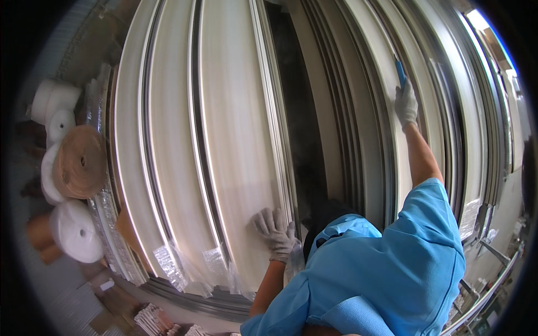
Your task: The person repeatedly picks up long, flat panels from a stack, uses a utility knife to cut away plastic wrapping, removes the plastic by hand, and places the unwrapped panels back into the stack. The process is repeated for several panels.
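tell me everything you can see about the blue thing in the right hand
The blue thing is slim, straight and bar-like, perhaps plastic. Its lower end is hidden in the grey-gloved right hand, whose fingers close around it; the rest sticks out past them, pointing away from the person and slightly left. It is over the long pale panels on the right side. Whether its far tip touches them, or carries a blade, is too small to tell.

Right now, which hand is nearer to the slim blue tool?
Right: the right hand grips the blue tool. The left hand is well away from it, lower left in the picture, spread over the near end of a pale panel.
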`<state>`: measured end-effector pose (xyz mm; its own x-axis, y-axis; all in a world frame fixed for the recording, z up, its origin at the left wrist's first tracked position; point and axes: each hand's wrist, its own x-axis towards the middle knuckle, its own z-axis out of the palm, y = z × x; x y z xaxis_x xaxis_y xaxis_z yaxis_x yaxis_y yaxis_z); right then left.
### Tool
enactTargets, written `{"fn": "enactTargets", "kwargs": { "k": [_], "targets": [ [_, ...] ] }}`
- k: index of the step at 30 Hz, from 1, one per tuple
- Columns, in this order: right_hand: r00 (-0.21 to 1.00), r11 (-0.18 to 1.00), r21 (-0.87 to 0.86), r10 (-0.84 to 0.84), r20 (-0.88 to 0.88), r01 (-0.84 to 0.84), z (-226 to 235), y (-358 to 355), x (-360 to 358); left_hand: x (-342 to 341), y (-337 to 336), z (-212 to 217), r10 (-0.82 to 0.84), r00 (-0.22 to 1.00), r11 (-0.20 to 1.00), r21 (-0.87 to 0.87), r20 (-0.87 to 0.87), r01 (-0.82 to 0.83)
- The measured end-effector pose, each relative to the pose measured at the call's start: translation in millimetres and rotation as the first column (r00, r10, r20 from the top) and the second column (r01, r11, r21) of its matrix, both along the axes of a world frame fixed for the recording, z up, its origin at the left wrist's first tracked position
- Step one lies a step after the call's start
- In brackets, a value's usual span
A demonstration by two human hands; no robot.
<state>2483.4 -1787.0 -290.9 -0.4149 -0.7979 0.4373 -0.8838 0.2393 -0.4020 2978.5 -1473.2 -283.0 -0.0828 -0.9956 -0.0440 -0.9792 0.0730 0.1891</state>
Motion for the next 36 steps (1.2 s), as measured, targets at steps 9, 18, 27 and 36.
{"fn": "enactTargets", "kwargs": {
  "k": [9, 18, 27, 36],
  "targets": [
    [0.999, 0.998, 0.028, -0.05, 0.005, 0.05, -17, 9, 9, -1, -42, 11, -0.038, 0.999, 0.995, 0.089, 0.014, 0.037],
    [0.999, 0.997, -0.054, -0.049, 0.011, 0.049, -18, 8, 6, -17, -185, 1, -0.093, 0.992, 0.989, -0.104, 0.084, 0.101],
    [0.998, 0.998, 0.028, -0.057, -0.041, 0.058, -11, -26, 0, 4, -468, -14, -0.144, 0.988, 0.971, -0.185, 0.058, 0.153],
    [0.963, 0.978, -0.178, -0.061, 0.262, 0.111, -40, -430, -33, -9, -673, -26, -0.125, 0.986, 0.946, -0.285, 0.111, 0.152]
  ]
}}
